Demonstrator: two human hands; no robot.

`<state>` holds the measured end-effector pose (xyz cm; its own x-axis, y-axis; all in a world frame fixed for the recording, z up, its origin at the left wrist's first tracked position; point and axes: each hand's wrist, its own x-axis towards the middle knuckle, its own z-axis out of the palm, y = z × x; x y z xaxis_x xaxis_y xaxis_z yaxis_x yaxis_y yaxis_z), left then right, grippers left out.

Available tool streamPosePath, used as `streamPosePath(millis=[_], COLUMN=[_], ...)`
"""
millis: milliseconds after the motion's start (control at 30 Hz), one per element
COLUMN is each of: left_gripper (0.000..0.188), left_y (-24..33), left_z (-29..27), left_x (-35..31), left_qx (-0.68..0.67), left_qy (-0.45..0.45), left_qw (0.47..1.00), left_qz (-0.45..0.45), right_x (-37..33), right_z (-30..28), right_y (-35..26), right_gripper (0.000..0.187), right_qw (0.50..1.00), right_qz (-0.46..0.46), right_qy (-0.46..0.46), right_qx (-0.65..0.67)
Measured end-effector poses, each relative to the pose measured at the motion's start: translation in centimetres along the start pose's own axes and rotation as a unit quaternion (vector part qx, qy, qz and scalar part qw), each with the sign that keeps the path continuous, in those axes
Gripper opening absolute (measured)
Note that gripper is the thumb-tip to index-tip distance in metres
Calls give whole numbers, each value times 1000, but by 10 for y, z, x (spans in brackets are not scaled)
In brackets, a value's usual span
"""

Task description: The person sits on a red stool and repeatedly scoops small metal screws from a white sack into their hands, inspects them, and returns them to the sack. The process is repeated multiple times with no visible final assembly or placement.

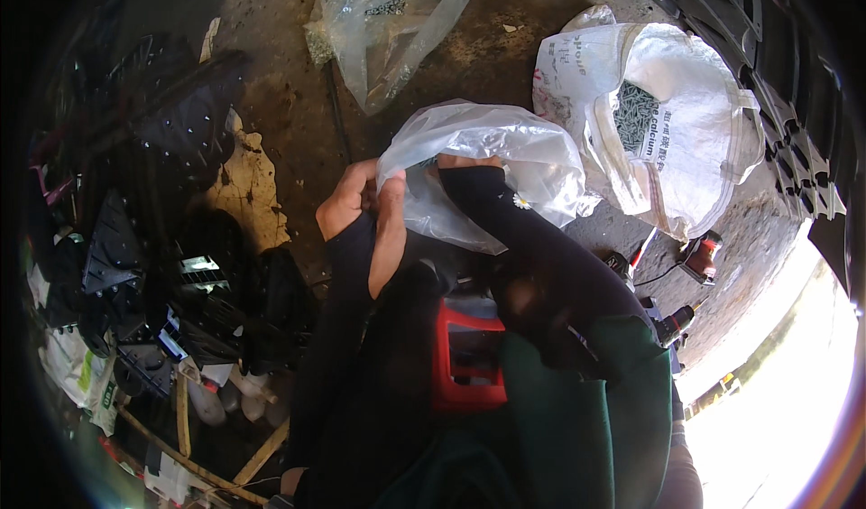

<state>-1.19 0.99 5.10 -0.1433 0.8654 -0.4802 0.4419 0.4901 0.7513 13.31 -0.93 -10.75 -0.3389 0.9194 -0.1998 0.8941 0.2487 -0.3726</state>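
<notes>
My left hand (365,204) grips the rim of a clear plastic bag (546,152), fingers and thumb closed on its left edge. Into the mouth of this bag reaches my right hand (467,161); only its back near the wrist shows, and the fingers are hidden inside. Both forearms wear black sleeves. Just right of the bag stands a white woven sack (695,180) with its top spread wide. Small grey metal pieces, which look like screws (636,116), lie in the sack.
Another clear plastic bag (361,67) with small metal pieces lies on the floor ahead. Black plastic parts (113,247) crowd the left side. A red plastic frame (443,360) is below my hands. A power drill (677,321) and a red-and-black tool (704,256) lie at right.
</notes>
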Motion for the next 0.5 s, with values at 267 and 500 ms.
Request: streamPosePath(millis=[267, 500], left_gripper=[12, 21], left_y=[-11, -5], left_z=[5, 5], left_x=[-2, -5], left_qx=[-34, -20], left_qy=[69, 38], left_qw=[996, 998], left_qz=[44, 49], right_x=[17, 18], right_z=[25, 41], right_y=[5, -10], right_gripper=[20, 24], right_qw=[986, 989], right_qz=[-83, -113], right_qy=[117, 86], right_qx=[82, 36])
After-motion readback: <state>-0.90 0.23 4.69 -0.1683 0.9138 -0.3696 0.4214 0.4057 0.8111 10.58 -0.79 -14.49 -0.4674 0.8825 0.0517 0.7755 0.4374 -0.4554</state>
